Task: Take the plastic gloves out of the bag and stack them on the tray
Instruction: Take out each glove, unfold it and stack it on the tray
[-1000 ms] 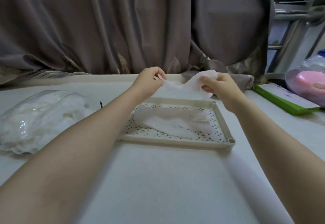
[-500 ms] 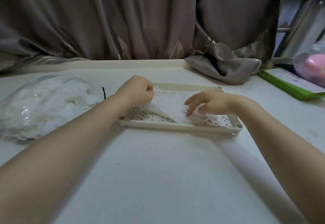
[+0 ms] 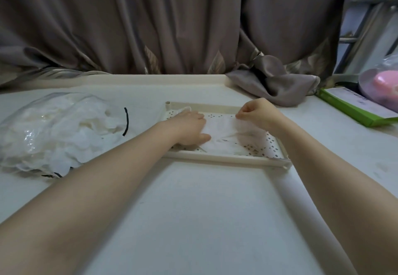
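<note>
A cream perforated tray [image 3: 226,158] lies on the white table in the middle. Thin translucent plastic gloves [image 3: 224,136] lie flat in it. My left hand [image 3: 189,127] presses flat on the left part of the gloves, fingers straight. My right hand [image 3: 256,112] hovers over the tray's far right part with curled fingers, pinching the far edge of the top glove. A clear plastic bag [image 3: 53,132] stuffed with more white gloves lies at the left of the table.
A grey-brown curtain [image 3: 172,22] hangs behind the table, with a bunch of its fabric [image 3: 277,85] lying on the far right corner. A green-edged box [image 3: 353,106] and a bagged pink object [image 3: 383,82] sit at the right edge.
The glove held up between both hands came down onto the tray. My left hand opened and now presses flat on it; my right hand moved to its far edge and curled.
</note>
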`<action>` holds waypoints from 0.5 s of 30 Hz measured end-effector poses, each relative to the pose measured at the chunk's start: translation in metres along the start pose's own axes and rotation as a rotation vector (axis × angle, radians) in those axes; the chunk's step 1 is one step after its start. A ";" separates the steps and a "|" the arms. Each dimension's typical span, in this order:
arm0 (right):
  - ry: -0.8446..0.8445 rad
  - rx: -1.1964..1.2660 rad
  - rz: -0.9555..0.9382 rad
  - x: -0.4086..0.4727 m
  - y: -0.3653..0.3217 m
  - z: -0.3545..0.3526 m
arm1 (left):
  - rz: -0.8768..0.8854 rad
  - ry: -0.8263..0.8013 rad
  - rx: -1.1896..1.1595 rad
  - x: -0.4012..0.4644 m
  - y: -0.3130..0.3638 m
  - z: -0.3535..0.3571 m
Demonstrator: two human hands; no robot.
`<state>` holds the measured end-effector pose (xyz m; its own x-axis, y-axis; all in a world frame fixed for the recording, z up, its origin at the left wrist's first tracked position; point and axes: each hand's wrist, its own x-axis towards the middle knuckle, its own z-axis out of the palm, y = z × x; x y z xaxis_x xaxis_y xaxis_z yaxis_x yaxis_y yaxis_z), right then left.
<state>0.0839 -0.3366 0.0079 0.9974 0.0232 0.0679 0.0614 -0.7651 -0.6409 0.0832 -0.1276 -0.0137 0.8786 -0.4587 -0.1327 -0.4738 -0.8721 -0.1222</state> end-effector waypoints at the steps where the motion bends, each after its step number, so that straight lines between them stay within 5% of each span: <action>1: -0.006 0.048 -0.022 0.000 -0.003 -0.003 | -0.041 -0.028 -0.019 -0.001 -0.001 0.002; 5: -0.097 0.155 -0.078 0.000 -0.008 -0.015 | -0.173 -0.079 -0.082 -0.009 -0.001 0.006; 10: -0.193 -0.377 -0.014 0.004 0.000 0.004 | -0.309 -0.150 -0.083 -0.012 0.000 0.011; 15: -0.100 -0.220 -0.032 0.005 -0.003 -0.004 | -0.316 -0.162 -0.130 -0.012 0.003 0.013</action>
<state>0.0889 -0.3366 0.0127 0.9945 0.1052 0.0030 0.0949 -0.8842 -0.4574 0.0703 -0.1224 -0.0250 0.9544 -0.1396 -0.2638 -0.1601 -0.9854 -0.0577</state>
